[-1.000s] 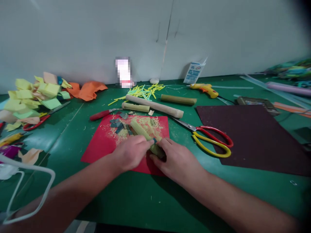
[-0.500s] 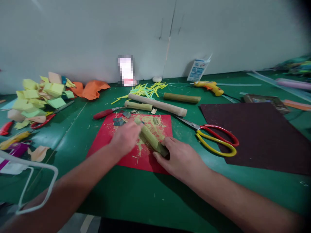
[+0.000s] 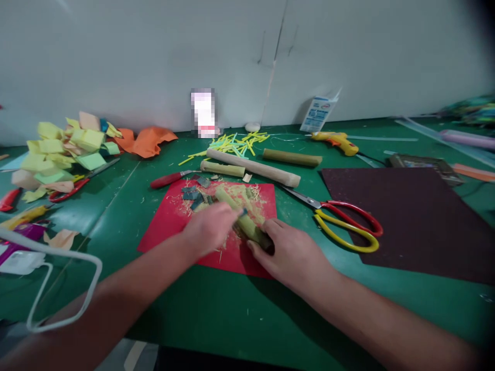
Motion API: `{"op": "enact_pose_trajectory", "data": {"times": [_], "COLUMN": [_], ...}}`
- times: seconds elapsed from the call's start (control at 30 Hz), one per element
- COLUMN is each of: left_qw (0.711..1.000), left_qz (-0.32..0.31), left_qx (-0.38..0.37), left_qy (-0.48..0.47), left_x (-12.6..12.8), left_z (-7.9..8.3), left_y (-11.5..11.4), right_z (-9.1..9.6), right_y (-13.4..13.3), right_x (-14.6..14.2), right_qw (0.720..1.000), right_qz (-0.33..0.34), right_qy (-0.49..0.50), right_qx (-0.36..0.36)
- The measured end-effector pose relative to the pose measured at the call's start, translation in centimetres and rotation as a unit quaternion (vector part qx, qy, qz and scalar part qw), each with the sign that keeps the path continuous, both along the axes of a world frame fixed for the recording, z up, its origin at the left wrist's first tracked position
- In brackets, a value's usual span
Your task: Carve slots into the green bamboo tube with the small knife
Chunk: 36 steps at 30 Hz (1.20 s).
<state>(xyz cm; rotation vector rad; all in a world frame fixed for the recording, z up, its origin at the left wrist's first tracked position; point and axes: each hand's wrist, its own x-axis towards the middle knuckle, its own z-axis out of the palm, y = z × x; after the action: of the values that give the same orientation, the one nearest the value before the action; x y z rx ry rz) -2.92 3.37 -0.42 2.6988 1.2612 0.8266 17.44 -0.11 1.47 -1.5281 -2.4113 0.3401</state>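
Note:
A green bamboo stick [image 3: 242, 219] lies slanted on a red mat [image 3: 170, 226] strewn with pale shavings and small dark chips. My right hand [image 3: 294, 255] grips the stick's near end. My left hand [image 3: 211, 232] is closed against the stick's middle, pinching a small dark blade-like piece whose tip shows at its fingertips.
Red-and-yellow scissors [image 3: 344, 224] lie right of the mat, beside a dark brown sheet [image 3: 417, 221]. Behind the mat are a wooden rod [image 3: 253, 168], two more bamboo pieces [image 3: 292, 157], a red-handled tool [image 3: 168, 180], yellow-green strips and a glue gun [image 3: 336, 141]. Paper scraps [image 3: 62, 154] pile at left.
My left hand slid up the stick away from me, then came back down toward my right hand. The right hand kept its grip on the near end.

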Motion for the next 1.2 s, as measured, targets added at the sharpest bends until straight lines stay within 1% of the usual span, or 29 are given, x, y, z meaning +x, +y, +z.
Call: {"op": "enact_pose_trajectory", "data": {"times": [0.07, 0.13, 0.23, 0.3, 0.33, 0.4, 0.43, 0.5, 0.57, 0.6, 0.63, 0.77, 0.83, 0.9, 1.03, 1.1, 1.2], "left_qw": [0.998, 0.998, 1.0, 0.999, 1.0, 0.999, 0.998, 0.999, 0.999, 0.998, 0.999, 0.997, 0.995, 0.997, 1.0, 0.999, 0.997], "left_qz": [0.04, 0.044, -0.011, -0.03, -0.018, 0.038, 0.048, 0.035, -0.01, -0.021, -0.028, 0.051, 0.072, 0.059, -0.003, 0.003, 0.046], "left_qx": [0.026, 0.022, -0.021, -0.021, -0.005, 0.021, 0.024, 0.008, -0.03, -0.04, -0.03, 0.026, 0.034, 0.026, -0.028, -0.03, 0.01], "left_qy": [-0.035, -0.033, 0.021, 0.02, 0.007, -0.027, -0.03, -0.007, 0.037, 0.043, 0.033, -0.052, -0.063, -0.05, -0.01, -0.02, -0.057], "left_x": [-0.4, -0.5, 0.0, 0.0, -0.1, -0.4, -0.4, 0.1, 0.6, 0.6, 0.4, -1.7, -2.1, -1.6, 0.1, 0.0, -1.1], "left_z": [0.1, 0.1, -0.2, -0.3, -0.3, -0.1, 0.1, 0.3, 0.4, 0.3, 0.3, 0.0, -0.1, -0.1, -0.2, -0.1, 0.1], "left_y": [0.7, 0.7, -0.2, -0.1, 0.1, 0.7, 0.7, 0.1, -0.7, -0.9, -0.7, 1.9, 2.7, 2.1, -0.3, -0.3, 1.1], "right_z": [0.1, 0.1, 0.0, 0.1, 0.1, 0.1, 0.2, 0.2, 0.1, 0.1, 0.1, 0.1, 0.1, 0.1, 0.1, 0.2, 0.4], "right_y": [0.0, -0.1, -0.1, -0.1, 0.0, 0.0, 0.0, 0.0, -0.1, -0.1, -0.1, 0.0, 0.0, 0.1, 0.1, 0.0, 0.0], "right_x": [0.0, -0.1, -0.1, -0.1, -0.1, -0.1, -0.1, -0.1, -0.1, -0.1, -0.1, -0.1, -0.2, -0.1, -0.1, 0.0, 0.0], "right_qw": [1.0, 1.0, 1.0, 1.0, 1.0, 1.0, 1.0, 1.0, 1.0, 1.0, 1.0, 1.0, 1.0, 1.0, 1.0, 1.0, 0.999], "right_qz": [-0.006, -0.007, 0.001, -0.001, -0.004, -0.011, -0.011, -0.006, 0.0, 0.001, 0.0, -0.006, -0.002, -0.002, 0.001, -0.001, -0.006], "right_qy": [-0.001, -0.001, 0.008, 0.009, 0.007, 0.0, -0.002, -0.002, 0.003, 0.005, 0.006, 0.006, 0.009, 0.008, 0.001, -0.008, -0.027], "right_qx": [0.001, 0.001, 0.006, 0.006, 0.005, 0.001, 0.0, 0.0, 0.001, 0.002, 0.002, 0.003, 0.004, 0.007, 0.018, 0.023, 0.033]}}
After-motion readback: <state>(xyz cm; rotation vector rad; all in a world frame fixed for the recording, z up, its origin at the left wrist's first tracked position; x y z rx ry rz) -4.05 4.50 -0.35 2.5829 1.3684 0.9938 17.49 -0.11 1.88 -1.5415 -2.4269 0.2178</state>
